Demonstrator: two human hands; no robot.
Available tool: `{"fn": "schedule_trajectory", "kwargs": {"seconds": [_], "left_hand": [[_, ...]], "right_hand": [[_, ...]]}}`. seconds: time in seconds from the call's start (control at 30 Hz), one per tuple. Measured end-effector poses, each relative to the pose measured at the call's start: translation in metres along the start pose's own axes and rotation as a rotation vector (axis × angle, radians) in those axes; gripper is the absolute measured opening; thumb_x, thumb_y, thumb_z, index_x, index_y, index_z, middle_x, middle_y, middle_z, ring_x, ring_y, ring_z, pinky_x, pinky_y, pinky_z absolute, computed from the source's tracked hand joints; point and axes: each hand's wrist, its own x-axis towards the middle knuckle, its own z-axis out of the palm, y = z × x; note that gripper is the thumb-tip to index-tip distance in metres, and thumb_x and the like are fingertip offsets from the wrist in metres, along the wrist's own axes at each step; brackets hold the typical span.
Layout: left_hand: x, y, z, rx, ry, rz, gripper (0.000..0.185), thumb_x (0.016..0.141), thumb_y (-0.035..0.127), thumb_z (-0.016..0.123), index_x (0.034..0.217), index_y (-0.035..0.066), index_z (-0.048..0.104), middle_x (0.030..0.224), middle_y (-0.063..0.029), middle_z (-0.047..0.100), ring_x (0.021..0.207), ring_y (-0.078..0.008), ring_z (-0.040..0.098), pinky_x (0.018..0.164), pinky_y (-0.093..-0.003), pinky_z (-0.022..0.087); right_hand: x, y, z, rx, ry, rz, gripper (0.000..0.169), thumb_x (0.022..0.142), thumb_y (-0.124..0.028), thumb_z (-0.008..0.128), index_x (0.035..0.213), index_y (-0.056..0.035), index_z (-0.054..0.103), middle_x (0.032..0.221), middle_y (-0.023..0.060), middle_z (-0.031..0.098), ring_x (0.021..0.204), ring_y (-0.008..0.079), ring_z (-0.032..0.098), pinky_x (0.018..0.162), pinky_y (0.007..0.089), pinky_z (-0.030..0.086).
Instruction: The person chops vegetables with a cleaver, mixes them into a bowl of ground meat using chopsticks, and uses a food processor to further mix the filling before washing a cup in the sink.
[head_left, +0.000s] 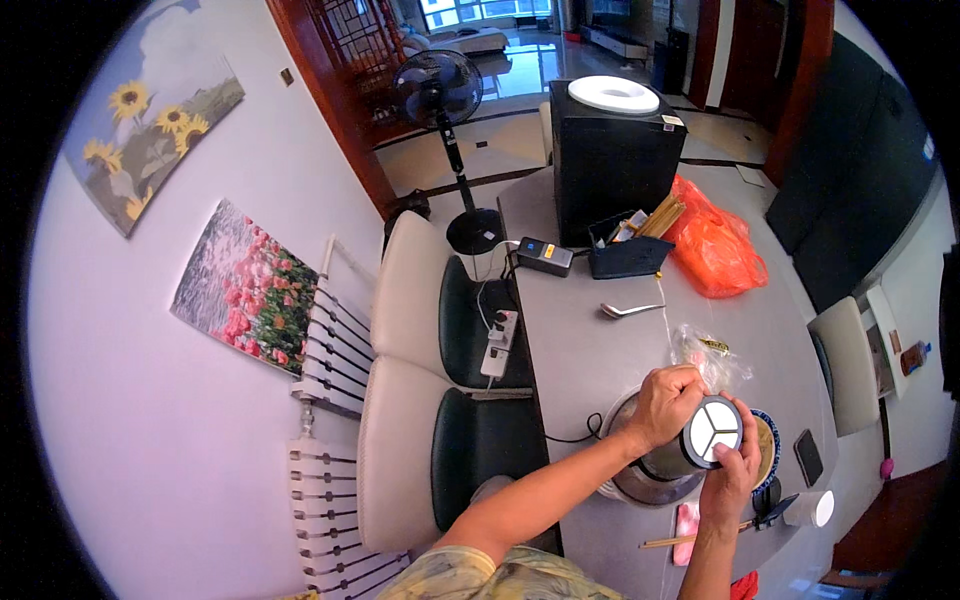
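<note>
My right hand (731, 472) grips a dark cylindrical container (664, 459), thumb on its white, three-part round end (712, 431) with a grey rim. My left hand (670, 405) is curled into a fist against the container's upper side. Whether its hidden fingers hold anything does not show. The container is tilted above a round metal vessel or appliance (660, 489), partly covered by my arm and the container. To the right, mostly behind my right hand, is a blue-rimmed bowl (774, 442) with tan contents.
Beyond my hands lie a clear plastic bag (709, 352), a metal spoon (631, 310), a black box (630, 259) and an orange bag (716, 247). Chopsticks (664, 541), a pink cloth (685, 517), a white cup (810, 508) and a phone (808, 457) are nearer. Chairs (405, 450) line the left.
</note>
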Motion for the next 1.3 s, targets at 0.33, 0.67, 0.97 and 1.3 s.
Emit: {"fn": "schedule_trajectory", "kwargs": {"seconds": [0.33, 0.67, 0.97, 1.3], "left_hand": [[0.000, -0.002, 0.000, -0.009, 0.020, 0.045, 0.023, 0.086, 0.011, 0.048, 0.076, -0.006, 0.061, 0.073, -0.0176, 0.061, 0.065, -0.0263, 0.061, 0.062, -0.0358, 0.046], [0.001, 0.002, -0.001, -0.016, 0.020, -0.030, 0.027, 0.088, 0.017, 0.057, 0.074, -0.005, 0.062, 0.062, -0.0159, 0.060, 0.055, -0.0167, 0.056, 0.054, -0.0345, 0.043], [0.018, 0.027, 0.002, -0.229, 0.032, -0.041, 0.031, 0.086, 0.018, 0.065, 0.064, -0.003, 0.061, 0.053, -0.0083, 0.055, 0.052, -0.0077, 0.048, 0.049, -0.0317, 0.039], [0.099, 0.048, -0.095, -0.316, 0.484, -0.018, 0.024, 0.089, 0.016, 0.062, 0.069, 0.002, 0.065, 0.063, 0.0010, 0.060, 0.053, -0.0064, 0.052, 0.051, -0.0222, 0.040]], "right_hand": [[0.000, 0.001, 0.002, 0.004, 0.004, -0.003, 0.068, 0.064, -0.011, 0.056, 0.129, 0.0077, 0.046, 0.129, 0.0198, 0.053, 0.121, 0.0272, 0.052, 0.106, 0.0362, 0.038], [-0.001, 0.005, -0.007, 0.061, -0.125, -0.032, 0.069, 0.081, -0.037, 0.059, 0.132, 0.0059, 0.042, 0.137, 0.0198, 0.046, 0.129, 0.0268, 0.044, 0.110, 0.0377, 0.032], [0.003, -0.024, 0.008, -0.021, -0.099, -0.084, 0.083, 0.081, -0.054, 0.061, 0.134, 0.0068, 0.042, 0.133, 0.0188, 0.050, 0.123, 0.0248, 0.050, 0.106, 0.0367, 0.037], [0.020, -0.059, -0.020, -0.295, 0.020, -0.198, 0.065, 0.081, -0.027, 0.069, 0.135, 0.0000, 0.045, 0.137, 0.0143, 0.049, 0.129, 0.0244, 0.045, 0.110, 0.0388, 0.030]]}}
